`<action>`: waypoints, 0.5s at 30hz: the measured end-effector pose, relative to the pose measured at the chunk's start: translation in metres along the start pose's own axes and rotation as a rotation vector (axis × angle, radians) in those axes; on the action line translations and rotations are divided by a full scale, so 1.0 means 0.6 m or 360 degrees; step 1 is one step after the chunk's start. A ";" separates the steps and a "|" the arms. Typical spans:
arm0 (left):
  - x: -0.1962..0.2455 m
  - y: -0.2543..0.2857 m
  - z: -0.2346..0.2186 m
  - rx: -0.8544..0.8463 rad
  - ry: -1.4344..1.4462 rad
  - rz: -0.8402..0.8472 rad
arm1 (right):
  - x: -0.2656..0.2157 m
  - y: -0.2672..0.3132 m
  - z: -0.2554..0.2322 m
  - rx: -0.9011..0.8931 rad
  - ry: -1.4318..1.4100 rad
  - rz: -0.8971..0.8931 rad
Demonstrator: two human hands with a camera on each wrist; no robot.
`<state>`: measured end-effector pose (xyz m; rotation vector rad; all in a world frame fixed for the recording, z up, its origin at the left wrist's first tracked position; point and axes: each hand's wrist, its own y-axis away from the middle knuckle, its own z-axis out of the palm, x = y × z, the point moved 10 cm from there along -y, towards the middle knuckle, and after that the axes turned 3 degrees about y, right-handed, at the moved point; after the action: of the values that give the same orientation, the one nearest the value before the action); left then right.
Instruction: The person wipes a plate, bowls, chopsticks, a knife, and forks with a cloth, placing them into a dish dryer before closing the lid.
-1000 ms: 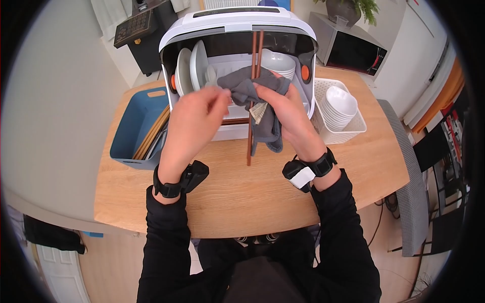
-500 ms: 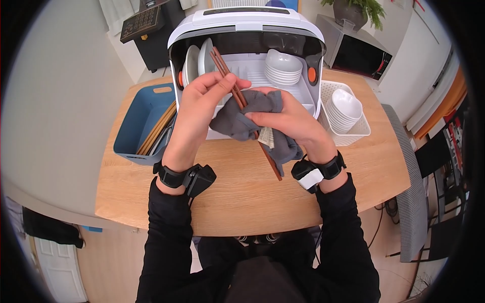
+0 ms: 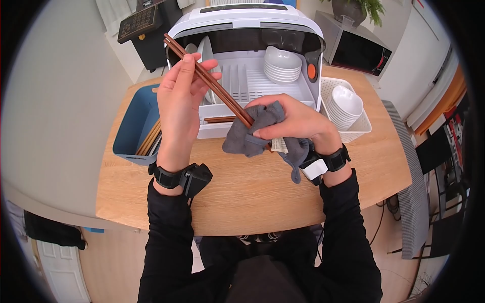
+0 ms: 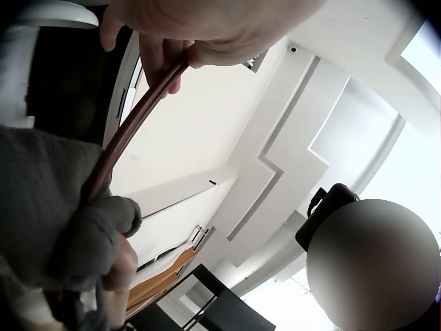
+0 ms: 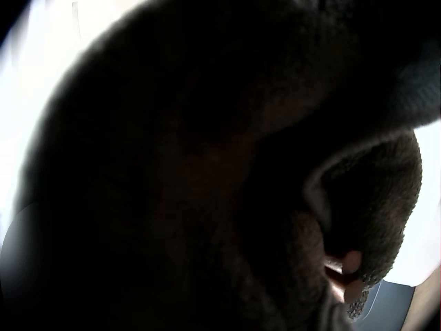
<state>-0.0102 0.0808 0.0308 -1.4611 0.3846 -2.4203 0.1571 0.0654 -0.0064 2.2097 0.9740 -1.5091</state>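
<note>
Head view: left hand (image 3: 178, 96) pinches chopsticks (image 3: 222, 94) toward ten o'clock; right hand (image 3: 300, 120) grips cloth (image 3: 241, 139), partly hiding them; tabletop (image 3: 242, 207) edge, six o'clock.

Can read no word, number or brand anywhere. On the small cream fabric tag (image 3: 279, 145) of the soft grey cloth (image 3: 241, 140), can see only blurred print. On the flat black panel with gold marks (image 3: 137, 27), can see signs too small for reading.

There are two held chopsticks (image 3: 220, 93), one cloth (image 3: 239, 138) and seemingly two plates (image 3: 205, 49).
</note>
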 end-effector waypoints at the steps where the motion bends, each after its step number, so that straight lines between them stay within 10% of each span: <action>1: -0.004 0.003 0.007 -0.0051 0.0040 -0.0055 | -0.001 0.000 -0.002 0.0024 -0.0006 -0.0006; 15: -0.047 0.030 0.064 -0.0366 -0.0222 -0.0138 | 0.009 0.004 -0.005 0.0208 -0.0476 0.0081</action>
<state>0.0386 0.0718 0.0183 -1.7655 0.5955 -2.3858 0.1618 0.0673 -0.0101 1.9935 0.7392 -1.8581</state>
